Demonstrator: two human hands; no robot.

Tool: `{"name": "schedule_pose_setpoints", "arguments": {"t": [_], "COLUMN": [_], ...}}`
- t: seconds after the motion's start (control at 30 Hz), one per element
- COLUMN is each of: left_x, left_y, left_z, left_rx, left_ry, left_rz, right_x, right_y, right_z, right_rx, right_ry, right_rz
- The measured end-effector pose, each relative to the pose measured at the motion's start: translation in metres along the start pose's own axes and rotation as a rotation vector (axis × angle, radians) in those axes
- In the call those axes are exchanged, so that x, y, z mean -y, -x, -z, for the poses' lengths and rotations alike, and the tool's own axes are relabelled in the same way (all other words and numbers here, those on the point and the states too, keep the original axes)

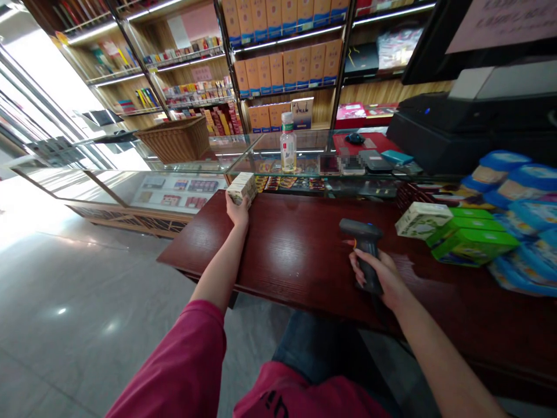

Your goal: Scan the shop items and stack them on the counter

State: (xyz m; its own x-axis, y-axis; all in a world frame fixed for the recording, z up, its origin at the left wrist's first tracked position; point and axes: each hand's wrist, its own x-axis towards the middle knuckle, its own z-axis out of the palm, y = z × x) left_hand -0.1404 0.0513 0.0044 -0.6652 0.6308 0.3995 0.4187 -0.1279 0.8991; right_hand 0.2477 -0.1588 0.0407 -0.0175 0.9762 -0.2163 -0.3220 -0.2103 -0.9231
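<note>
At the far left corner of the table (287,255), the left hand (238,211) clasps pale cartons (242,184) (print unreadable); over the table's middle, the right hand (383,273) grips a scanner (363,229), partly hiding its handle.

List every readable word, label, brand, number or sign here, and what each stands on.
No text reads clearly enough to quote.
Pink sheet, upper right: lines of writing, blurred and cut off.
Orange boxes at the back: print too small.
Bottle: label too small.
Pale pack in the left hand: markings blurred.
White-and-green carton beside the green packs: blurred.
Magenta shirt: black marking, only partly visible.
</note>
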Motion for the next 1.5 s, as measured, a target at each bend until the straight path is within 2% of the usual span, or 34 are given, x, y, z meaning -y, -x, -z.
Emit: {"name": "schedule_pose_setpoints", "arguments": {"t": [0.2, 0.33, 0.43, 0.5, 0.63, 0.73, 0.8, 0.9, 1.0, 1.07, 1.17, 1.27, 1.37, 1.5], "left_x": [-0.007, -0.015, -0.032, -0.053, -0.115, -0.159, -0.181, -0.199, -0.208, -0.208, -0.198, -0.174, -0.142, -0.105], "left_y": [-0.001, 0.010, 0.031, 0.055, 0.129, 0.195, 0.237, 0.284, 0.306, 0.304, 0.283, 0.246, 0.202, 0.146], "left_z": [-0.001, 0.008, 0.005, -0.005, -0.048, -0.098, -0.135, -0.184, -0.211, -0.215, -0.203, -0.177, -0.143, -0.099], "left_rx": [0.021, 0.094, -0.017, 0.031, 0.412, 0.698, 0.848, 0.981, 1.005, 0.992, 0.975, 0.973, 0.975, 0.929], "left_ry": [-0.044, -0.101, -0.171, -0.161, 0.074, 0.313, 0.441, 0.491, 0.371, 0.300, 0.276, 0.298, 0.302, 0.256], "left_rz": [0.058, 0.069, -0.078, -0.234, -0.571, -0.667, -0.682, -0.659, -0.590, -0.570, -0.597, -0.635, -0.600, -0.563], "right_x": [-0.001, -0.001, 0.003, 0.007, 0.013, 0.014, 0.012, 0.010, 0.009, 0.008, 0.008, 0.011, 0.015, 0.020], "right_y": [0.005, 0.022, 0.040, 0.050, 0.058, 0.058, 0.058, 0.057, 0.054, 0.053, 0.054, 0.055, 0.050, 0.029], "right_z": [0.003, 0.025, 0.052, 0.069, 0.092, 0.099, 0.100, 0.101, 0.102, 0.103, 0.103, 0.101, 0.096, 0.076], "right_rx": [0.026, -0.035, -0.127, -0.205, -0.321, -0.342, -0.348, -0.365, -0.380, -0.379, -0.343, -0.285, -0.208, -0.080], "right_ry": [-0.028, -0.056, -0.062, -0.061, -0.072, -0.117, -0.136, -0.147, -0.182, -0.208, -0.212, -0.173, -0.120, -0.078], "right_rz": [0.095, 0.167, 0.216, 0.269, 0.359, 0.381, 0.387, 0.396, 0.396, 0.390, 0.358, 0.316, 0.266, 0.189]}}
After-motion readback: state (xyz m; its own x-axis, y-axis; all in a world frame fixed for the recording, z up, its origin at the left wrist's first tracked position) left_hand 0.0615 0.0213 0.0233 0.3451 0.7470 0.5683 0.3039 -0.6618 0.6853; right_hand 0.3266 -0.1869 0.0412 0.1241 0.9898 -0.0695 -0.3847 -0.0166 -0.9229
